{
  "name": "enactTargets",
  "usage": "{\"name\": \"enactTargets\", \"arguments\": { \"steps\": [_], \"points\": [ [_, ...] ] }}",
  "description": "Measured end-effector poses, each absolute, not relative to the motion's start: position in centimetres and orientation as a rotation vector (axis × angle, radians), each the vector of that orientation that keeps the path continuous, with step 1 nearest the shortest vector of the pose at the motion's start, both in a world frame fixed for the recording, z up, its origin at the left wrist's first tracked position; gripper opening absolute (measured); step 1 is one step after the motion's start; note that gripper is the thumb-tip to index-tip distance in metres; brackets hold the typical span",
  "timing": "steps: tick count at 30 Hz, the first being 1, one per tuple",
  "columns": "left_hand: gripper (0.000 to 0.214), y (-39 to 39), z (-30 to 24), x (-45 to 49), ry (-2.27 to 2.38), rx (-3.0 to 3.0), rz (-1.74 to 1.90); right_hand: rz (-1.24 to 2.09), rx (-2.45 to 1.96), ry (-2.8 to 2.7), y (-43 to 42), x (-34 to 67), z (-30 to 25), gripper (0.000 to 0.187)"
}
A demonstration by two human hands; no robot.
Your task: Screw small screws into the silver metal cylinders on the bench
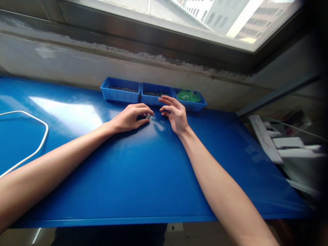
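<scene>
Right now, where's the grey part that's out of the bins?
In the head view, the part is in the left hand, in front of the middle bin and left of the right hand.

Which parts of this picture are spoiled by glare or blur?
Head view: a bright patch glares off the blue table beyond the left forearm; head view: daylight partly washes out the window; head view: the white items at right look smeared, and the right edge falls dark; head view: the small grey piece in the left hand lacks clear detail.
</scene>
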State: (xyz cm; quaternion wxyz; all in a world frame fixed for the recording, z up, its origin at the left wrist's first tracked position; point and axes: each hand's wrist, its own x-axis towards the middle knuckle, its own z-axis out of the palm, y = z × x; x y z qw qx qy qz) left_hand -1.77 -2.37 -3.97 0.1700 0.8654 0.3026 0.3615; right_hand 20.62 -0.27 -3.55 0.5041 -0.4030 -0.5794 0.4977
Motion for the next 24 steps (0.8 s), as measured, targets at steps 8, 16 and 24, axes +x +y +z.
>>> {"name": "enactTargets", "arguments": {
  "steps": [8, 16, 24],
  "points": [
    [0.029, -2.01, -3.88, -1.89, 1.001, 2.170, 1.294, 1.259, -0.917, -1.322, -0.33, 20.55, -3.49, 0.039],
    [0.032, -2.04, -3.85, -1.91, 1.034, 2.070, 1.262, 1.244, -0.940, -1.354, -0.37, 20.55, -3.53, 0.036],
    [0.045, -2.37, -3.48, -1.73, 1.056, 1.989, 1.271, 1.198, -0.961, -1.581, -0.66, 20.39, -3.54, 0.035]
  ]
}}
